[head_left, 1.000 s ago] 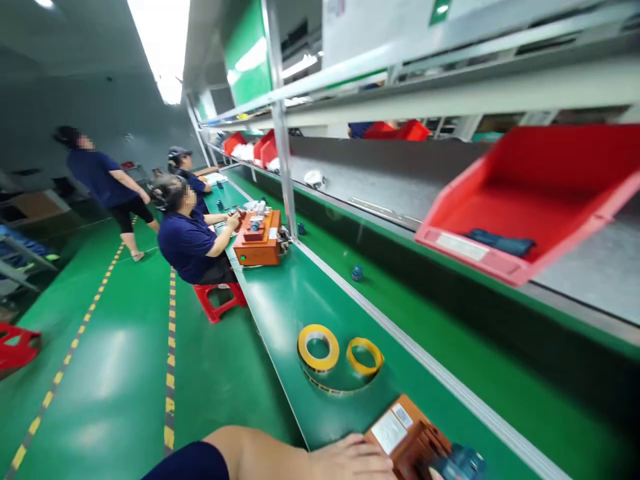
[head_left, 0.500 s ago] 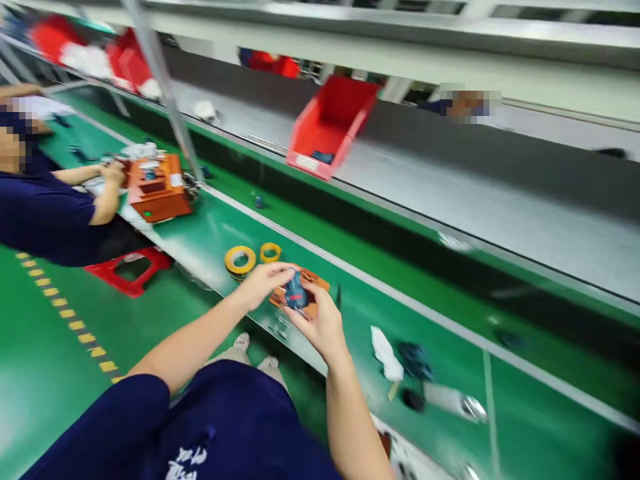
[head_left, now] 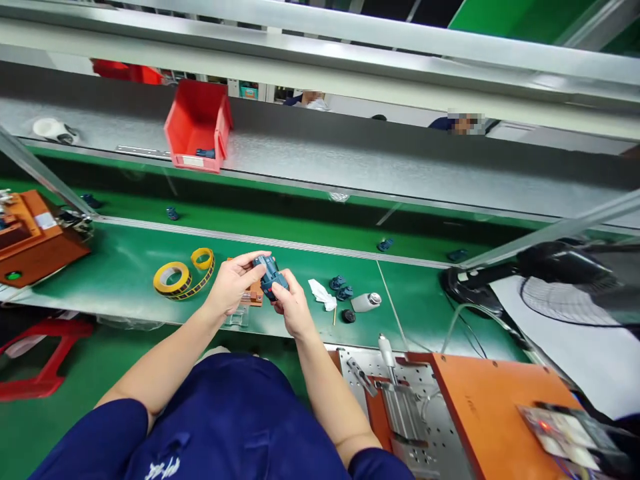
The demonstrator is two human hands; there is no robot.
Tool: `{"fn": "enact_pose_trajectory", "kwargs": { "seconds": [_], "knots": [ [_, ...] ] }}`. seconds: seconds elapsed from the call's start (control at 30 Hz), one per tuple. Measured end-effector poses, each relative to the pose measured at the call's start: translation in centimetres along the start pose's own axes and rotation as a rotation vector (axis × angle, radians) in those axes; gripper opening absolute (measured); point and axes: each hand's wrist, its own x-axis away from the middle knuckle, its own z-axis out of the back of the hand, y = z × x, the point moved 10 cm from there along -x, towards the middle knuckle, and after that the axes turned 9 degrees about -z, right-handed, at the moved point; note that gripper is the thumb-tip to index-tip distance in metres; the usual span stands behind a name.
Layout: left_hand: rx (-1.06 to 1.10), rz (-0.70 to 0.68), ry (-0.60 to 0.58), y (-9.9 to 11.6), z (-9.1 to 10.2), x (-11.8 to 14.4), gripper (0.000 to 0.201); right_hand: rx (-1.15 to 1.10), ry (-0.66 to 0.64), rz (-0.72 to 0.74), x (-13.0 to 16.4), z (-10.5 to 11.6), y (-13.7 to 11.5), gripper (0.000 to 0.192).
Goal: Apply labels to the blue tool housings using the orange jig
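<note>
Above the bench edge, a small dark blue plastic device [head_left: 270, 275] with a red mark is held between both hands. My left hand [head_left: 234, 283] closes on its upper left side, thumb and fingers on the top. My right hand [head_left: 294, 307] grips its lower right side, the thumb on its face. Behind and below the hands lies an orange-brown fixture block [head_left: 255, 293], partly covered by them, with a clear plastic piece [head_left: 238, 316] in front. To the right are a white cloth [head_left: 323, 295] and dark blue parts [head_left: 344, 292] like the held one.
Yellow tape rolls [head_left: 171, 278] lie left on the green bench. A white bottle [head_left: 367, 303] and black round cap [head_left: 349, 316] sit to the right. An orange machine [head_left: 490, 407] with a metal clamp fills the lower right. A red bin [head_left: 197, 127] stands on the shelf above.
The view has swung to the right, bringing the orange machine and black lamp into sight and the co-worker out of it. Both hands still hold the blue device, now turned differently.
</note>
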Motion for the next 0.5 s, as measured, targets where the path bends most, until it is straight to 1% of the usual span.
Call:
{"fn": "enact_pose_trajectory", "kwargs": {
  "seconds": [0.1,0.2,0.27,0.33,0.4,0.47,0.5],
  "knots": [
    [0.013,0.026,-0.020,-0.6,-1.3,-0.2,0.048,-0.112,0.068,0.015,0.4,0.8,-0.1,0.036],
    [0.015,0.022,-0.053,-1.1,-2.2,-0.7,0.048,-0.181,0.090,-0.006,0.7,1.3,0.0,0.038],
    [0.007,0.008,-0.087,-1.4,-2.7,-1.2,0.046,-0.247,0.087,-0.045,0.8,1.3,0.2,0.041],
    [-0.030,-0.024,-0.114,-1.5,-3.1,-1.7,0.041,-0.346,0.046,-0.120,0.8,0.6,0.6,0.045],
    [-0.088,-0.092,-0.109,-1.3,-3.1,-2.4,0.030,-0.440,-0.043,-0.207,0.7,-0.9,1.0,0.050],
    [-0.141,-0.152,-0.088,-0.7,-3.0,-2.9,0.024,-0.475,-0.118,-0.271,0.7,-2.5,1.2,0.055],
    [-0.167,-0.163,-0.086,-0.5,-2.9,-3.2,0.025,-0.461,-0.116,-0.276,0.6,-2.8,1.3,0.056]
  ]
}}
